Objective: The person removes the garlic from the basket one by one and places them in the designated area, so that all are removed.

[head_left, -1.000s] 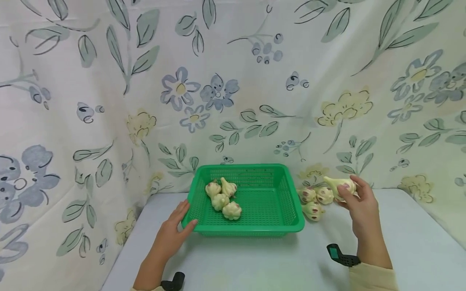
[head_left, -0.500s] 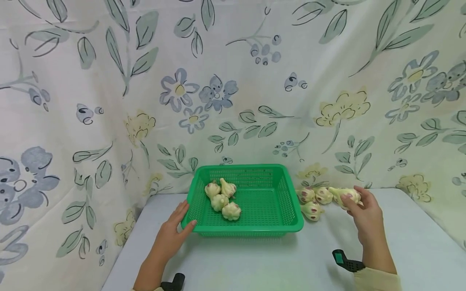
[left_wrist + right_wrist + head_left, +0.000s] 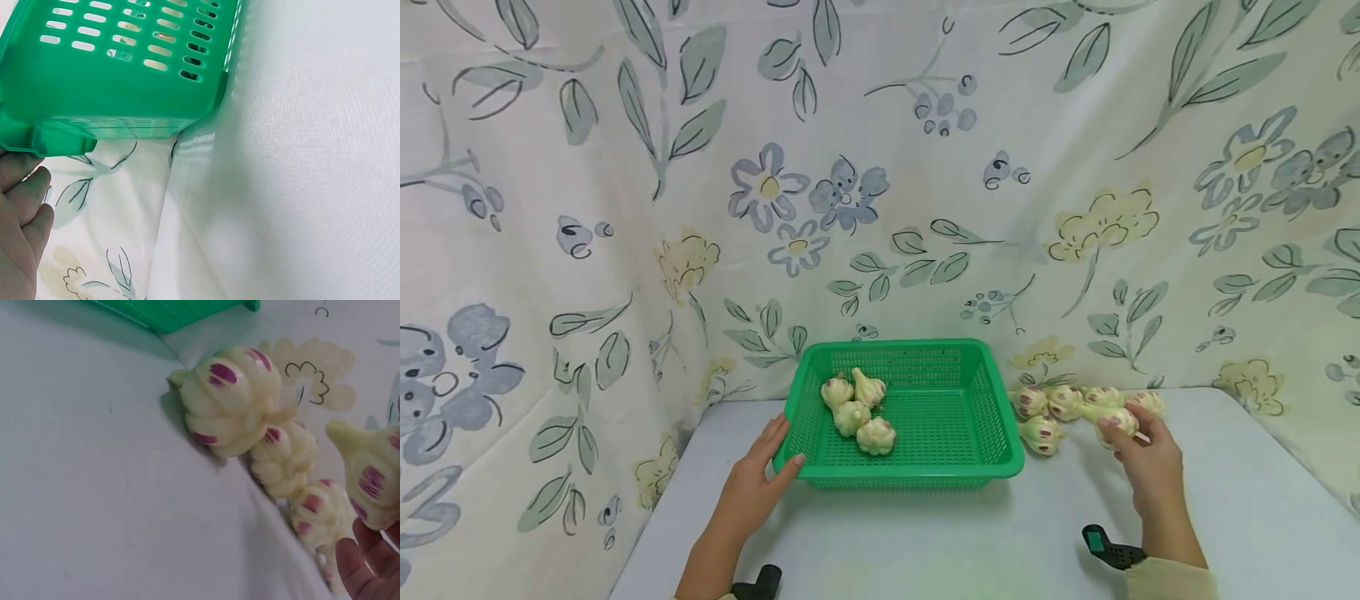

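Basket (image 3: 910,472): it stands upright on the table (image 3: 925,542), four bulbs (image 3: 876,436) bunched in its left half, the same four as a second ago.
Left hand (image 3: 752,475): at the basket's left rim, touching it, thumb spread away from the fingers, pinching nothing.
Right hand (image 3: 1153,458): well to the right of the basket, and yes, thumb and fingers are pinching a bulb!
Held bulb (image 3: 1120,425): right of the basket, neck pointing towards it; it sits lower in the head view than a second ago. Touching the table? Cannot tell.
Back row (image 3: 1064,402): four bulbs running rightward from beside the basket; the two farthest come into view as the held one shifts.
Front bulb (image 3: 1041,435): just right of the basket, on the near side of that row.
Bulb work: the held bulb seems down among its neighbours, but the pinch says it is not yet released.
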`<state>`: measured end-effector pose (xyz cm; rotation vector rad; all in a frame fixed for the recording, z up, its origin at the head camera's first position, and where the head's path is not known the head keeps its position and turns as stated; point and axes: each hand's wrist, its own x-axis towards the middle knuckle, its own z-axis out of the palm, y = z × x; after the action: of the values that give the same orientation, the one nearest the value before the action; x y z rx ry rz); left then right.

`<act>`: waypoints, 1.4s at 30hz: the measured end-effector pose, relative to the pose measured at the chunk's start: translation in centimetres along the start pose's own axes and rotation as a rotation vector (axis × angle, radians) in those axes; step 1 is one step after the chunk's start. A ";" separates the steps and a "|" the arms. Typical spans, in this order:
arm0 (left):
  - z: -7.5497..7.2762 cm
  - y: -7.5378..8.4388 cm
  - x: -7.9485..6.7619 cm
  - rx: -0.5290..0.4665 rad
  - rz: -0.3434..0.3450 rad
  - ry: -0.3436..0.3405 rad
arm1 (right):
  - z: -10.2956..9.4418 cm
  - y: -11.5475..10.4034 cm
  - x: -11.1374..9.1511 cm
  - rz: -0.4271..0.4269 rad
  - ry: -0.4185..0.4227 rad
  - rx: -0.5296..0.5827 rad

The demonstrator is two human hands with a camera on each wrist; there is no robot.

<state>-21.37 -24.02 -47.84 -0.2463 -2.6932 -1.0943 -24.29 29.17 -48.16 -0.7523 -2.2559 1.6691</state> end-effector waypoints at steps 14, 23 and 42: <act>-0.1 0.2 0.0 -0.007 -0.005 -0.005 | 1.0 2.0 0.6 -0.008 -0.089 -0.068; -0.1 0.2 0.0 -0.012 -0.008 -0.005 | 1.4 2.4 0.5 -0.045 -0.143 -0.137; -0.1 0.1 0.0 0.006 -0.008 -0.006 | 1.7 2.4 0.2 -0.042 -0.215 -0.211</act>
<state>-21.36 -24.05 -47.73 -0.2385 -2.7050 -1.0894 -24.65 28.46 -50.96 -0.5882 -2.6082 1.5774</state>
